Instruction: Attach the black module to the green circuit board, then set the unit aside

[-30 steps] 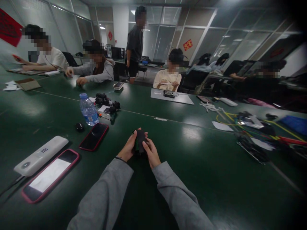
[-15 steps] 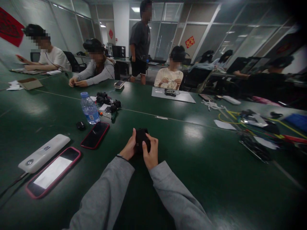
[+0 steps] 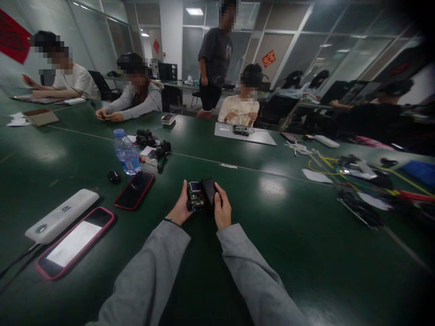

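Near the middle of the green table (image 3: 272,226), my left hand (image 3: 181,206) grips a small circuit board device (image 3: 196,198) by its left side. A small pale-framed screen or part shows at its top. My right hand (image 3: 222,207) is closed round a black cover (image 3: 208,189), tilted beside the board's right edge. Whether cover and board still touch is hard to tell. To the left lie a dark phone with a red rim (image 3: 135,190), a water bottle (image 3: 126,151) and a small black object (image 3: 113,176).
At the left are a white power bank (image 3: 63,215) with a cable and a pink-framed phone (image 3: 76,242). Black parts (image 3: 149,142) lie beyond the bottle. Tangled cables (image 3: 363,176) lie at the right. Several people sit around; one person (image 3: 215,59) stands behind the table.
The black cover has come away from the board's face and moved right with my right hand, exposing the circuit board in my left hand. The standing person has moved right.
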Available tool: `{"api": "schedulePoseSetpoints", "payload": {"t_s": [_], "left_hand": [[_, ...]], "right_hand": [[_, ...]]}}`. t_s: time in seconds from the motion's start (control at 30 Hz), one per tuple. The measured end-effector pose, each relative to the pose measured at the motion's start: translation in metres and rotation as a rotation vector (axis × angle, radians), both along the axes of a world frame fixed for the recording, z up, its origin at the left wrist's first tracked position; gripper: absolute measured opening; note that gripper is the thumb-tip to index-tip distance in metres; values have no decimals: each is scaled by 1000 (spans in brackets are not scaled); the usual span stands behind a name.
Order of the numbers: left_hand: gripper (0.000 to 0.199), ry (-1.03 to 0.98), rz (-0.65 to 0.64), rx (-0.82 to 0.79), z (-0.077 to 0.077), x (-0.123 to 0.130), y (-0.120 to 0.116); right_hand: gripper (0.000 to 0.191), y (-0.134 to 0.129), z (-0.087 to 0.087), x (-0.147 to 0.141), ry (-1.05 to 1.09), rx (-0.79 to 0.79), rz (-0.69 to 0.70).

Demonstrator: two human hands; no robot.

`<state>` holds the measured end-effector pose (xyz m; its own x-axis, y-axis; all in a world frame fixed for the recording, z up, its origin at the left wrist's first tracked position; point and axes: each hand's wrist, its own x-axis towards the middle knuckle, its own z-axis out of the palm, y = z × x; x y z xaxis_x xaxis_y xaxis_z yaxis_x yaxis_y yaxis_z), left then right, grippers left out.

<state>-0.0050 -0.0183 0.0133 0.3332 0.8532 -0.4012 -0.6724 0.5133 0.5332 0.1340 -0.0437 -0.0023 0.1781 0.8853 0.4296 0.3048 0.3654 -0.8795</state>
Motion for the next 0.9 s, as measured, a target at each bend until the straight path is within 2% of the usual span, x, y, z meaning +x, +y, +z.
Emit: {"api": "schedulePoseSetpoints", "payload": {"t_s": [0.17,0.3,0.47,0.57,0.67,0.8,0.9], "left_hand": [[59,-53,31,51,0,0,-1],[60,-72,20,86,0,0,-2],[61,-89,27,86,0,-1,-3],[62,-118,11,93,-3,0,-2],[62,-139,-2,115,-5,0,-3],[62,-146,-1,140,-4,-2,-6],[61,-152,7,139,-2,-3,-7]], "right_hand": [[45,6,-8,10,-39,-59,-25],[56,11,-18,14,-83,-115,-63],[81,12,-22,12,-272,16,-155],[71,9,-17,13,-283,35,-140],[59,6,-10,21,-222,-42,-168],[56,3,-6,61,-219,-153,-325],[60,-2,-9,126,-310,-160,-532]]}}
